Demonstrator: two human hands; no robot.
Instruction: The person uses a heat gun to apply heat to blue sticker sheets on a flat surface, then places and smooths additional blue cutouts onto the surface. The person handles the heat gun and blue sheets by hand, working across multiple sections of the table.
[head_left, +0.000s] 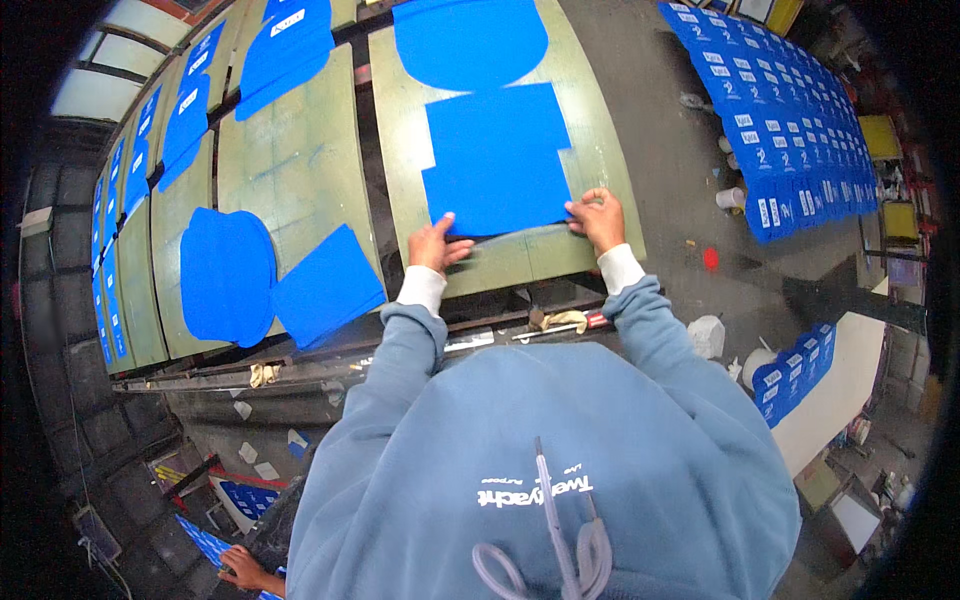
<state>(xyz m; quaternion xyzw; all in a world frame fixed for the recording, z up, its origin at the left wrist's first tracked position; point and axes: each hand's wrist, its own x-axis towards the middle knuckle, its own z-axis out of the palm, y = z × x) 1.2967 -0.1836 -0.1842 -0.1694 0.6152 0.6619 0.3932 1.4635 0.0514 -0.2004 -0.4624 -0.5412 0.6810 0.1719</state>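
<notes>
A blue fabric panel (499, 165) with notched sides lies on a greenish board (517, 262) in front of me. My right hand (598, 220) has its thumb and a finger on the panel's near right corner, seemingly pinching it. By the near left corner is my left hand (439, 247), fingers apart, one fingertip against the fabric edge. Just beyond the panel lies a rounded blue fabric piece (472, 41). On the neighbouring board (300, 157) are a pile of rounded blue pieces (227, 277) and a rectangular blue piece (330, 286).
More boards with printed blue pieces (285, 60) extend left. A rail (315, 371) runs along the table's near edge. To the right, printed blue pieces (787, 120) cover a surface, with a white cup (730, 198) nearby. Another person's hand (244, 568) shows at lower left.
</notes>
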